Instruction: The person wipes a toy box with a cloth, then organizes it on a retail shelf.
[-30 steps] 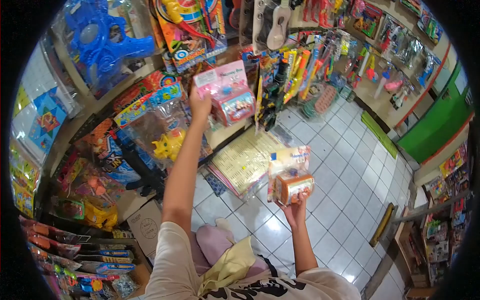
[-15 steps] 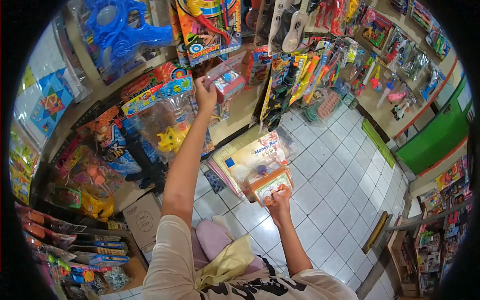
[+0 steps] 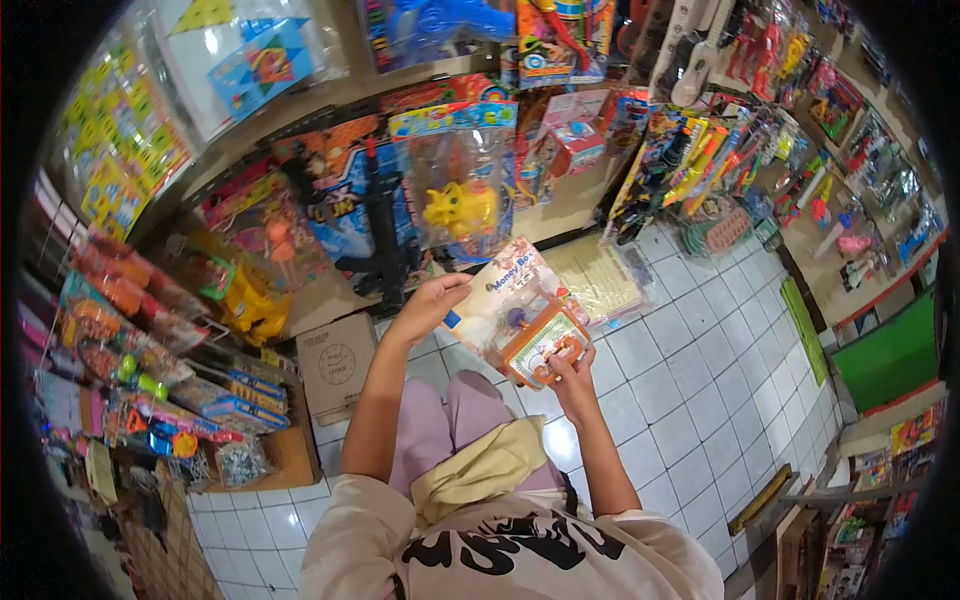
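Note:
My right hand [image 3: 570,373] grips the lower edge of an orange toy box [image 3: 545,345] in clear plastic, which hangs from a card backing [image 3: 512,272] printed "Money Box". Beside the card's left edge is my left hand [image 3: 440,303], its fingers close together and pointing right; whether they touch the card I cannot make out. On the rack beyond hangs a pink boxed package [image 3: 577,148], away from both hands. A yellow toy in a clear bag [image 3: 462,208] hangs above my left hand.
A cardboard box [image 3: 337,365] stands on the tiled floor at left. Yellowish packets [image 3: 600,282] lie behind the card. Packaged toys line the left shelf [image 3: 230,400] and the back rack. A green panel [image 3: 885,350] is at right.
My left hand has let go of the pink package and come down to the Money Box card. The view has turned left. The card is apart from the yellowish packets behind it.

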Available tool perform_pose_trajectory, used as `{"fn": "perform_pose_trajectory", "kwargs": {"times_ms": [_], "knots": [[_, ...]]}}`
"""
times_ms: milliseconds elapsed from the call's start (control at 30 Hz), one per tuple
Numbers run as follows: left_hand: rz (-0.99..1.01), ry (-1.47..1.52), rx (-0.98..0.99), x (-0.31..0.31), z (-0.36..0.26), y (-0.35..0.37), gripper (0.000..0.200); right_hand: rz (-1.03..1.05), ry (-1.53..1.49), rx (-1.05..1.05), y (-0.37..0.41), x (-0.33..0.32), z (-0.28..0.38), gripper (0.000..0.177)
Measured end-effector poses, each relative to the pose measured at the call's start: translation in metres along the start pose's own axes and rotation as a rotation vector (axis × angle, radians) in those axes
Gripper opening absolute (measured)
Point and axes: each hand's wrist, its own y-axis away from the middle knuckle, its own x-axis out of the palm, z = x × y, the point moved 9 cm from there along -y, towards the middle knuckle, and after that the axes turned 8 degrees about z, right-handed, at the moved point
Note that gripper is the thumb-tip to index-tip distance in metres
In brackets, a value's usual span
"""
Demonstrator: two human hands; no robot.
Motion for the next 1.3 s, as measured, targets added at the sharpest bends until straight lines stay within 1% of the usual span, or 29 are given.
{"fn": "perform_pose_trajectory", "kwargs": {"times_ms": [33,67,167,200,300,333,433,467,533,567,600,633,667,700,767,800,833,900,967,1033,1100,1133,1200,1233,1267,1300], "knots": [[-0.035,0.064,0.012,-0.005,0.003,0.017,0.025,0.023,0.01,0.033,0.004,0.009,-0.007,0.075],[-0.099,0.117,0.007,-0.015,0.01,0.033,0.022,0.075,0.003,0.034,0.005,0.009,-0.021,0.086],[-0.203,0.261,0.052,-0.044,0.032,0.077,0.021,0.301,-0.071,0.131,0.033,0.036,-0.047,0.1],[-0.235,0.299,0.044,-0.047,0.03,0.094,0.02,0.414,0.186,0.148,0.045,0.043,-0.056,0.099],[-0.246,0.221,0.059,-0.058,0.02,0.136,0.02,0.755,0.951,0.162,0.087,0.059,-0.089,0.099],[-0.248,0.173,0.046,-0.062,0.02,0.147,0.02,0.702,1.223,0.272,0.101,0.052,-0.098,0.077],[-0.249,0.069,0.049,-0.071,0.02,0.169,0.02,0.789,1.574,0.147,0.112,0.067,-0.105,0.052],[-0.257,0.037,0.057,-0.071,0.017,0.176,0.02,0.723,1.551,0.036,0.113,0.075,-0.094,0.035],[-0.262,-0.029,0.087,-0.072,0.008,0.187,0.019,0.791,1.332,-0.069,0.11,0.075,-0.086,0.029],[-0.227,-0.065,0.072,-0.075,0.006,0.188,0.019,0.822,1.221,-0.122,0.109,0.073,-0.078,0.025],[-0.192,-0.099,0.054,-0.08,0.007,0.192,0.019,0.764,1.102,-0.053,0.106,0.069,-0.063,0.02],[-0.159,-0.132,0.033,-0.082,0.006,0.196,0.019,0.638,1.02,0.05,0.105,0.053,-0.051,0.018],[-0.112,-0.122,-0.02,-0.084,0.005,0.199,0.02,0.551,1.025,0.132,0.104,0.036,-0.035,0.019],[-0.034,-0.12,-0.036,-0.08,0.0,0.201,0.02,0.434,0.793,0.148,0.104,0.023,-0.015,0.019],[0.114,-0.115,-0.068,-0.075,-0.006,0.201,0.02,0.316,0.749,-0.063,0.112,0.02,0.046,0.025],[0.213,-0.123,-0.121,-0.073,0.001,0.198,0.021,0.314,0.805,-0.163,0.118,0.025,0.072,0.026],[0.33,-0.231,-0.157,-0.065,0.006,0.191,0.022,0.362,0.866,-0.213,0.125,0.042,0.096,0.028],[0.561,-0.447,-0.228,-0.041,0.017,0.175,0.026,0.462,0.934,-0.219,0.135,0.068,0.116,0.031],[0.799,-0.535,-0.356,-0.009,0.041,0.16,0.03,0.51,1.056,-0.184,0.136,0.086,0.115,0.031],[1.005,-0.391,-0.376,0.022,0.072,0.14,0.033,0.603,1.154,-0.141,0.134,0.106,0.1,0.03],[0.984,-0.462,-0.38,0.039,0.099,0.107,0.032,0.733,1.231,-0.11,0.131,0.13,0.079,0.029],[0.99,-0.578,-0.369,0.05,0.108,0.094,0.03,0.787,1.284,-0.144,0.129,0.138,0.068,0.025],[0.999,-0.81,-0.342,0.07,0.121,0.079,0.026,0.796,1.391,-0.16,0.12,0.147,0.054,0.024],[0.956,-0.975,-0.298,0.075,0.12,0.077,0.026,0.8,1.446,-0.165,0.116,0.15,0.047,0.024],[0.903,-1.138,-0.25,0.08,0.118,0.076,0.025,0.779,1.461,-0.1,0.11,0.145,0.038,0.022],[0.838,-1.299,-0.197,0.085,0.115,0.077,0.025,0.779,1.466,-0.128,0.106,0.143,0.029,0.023]]}}
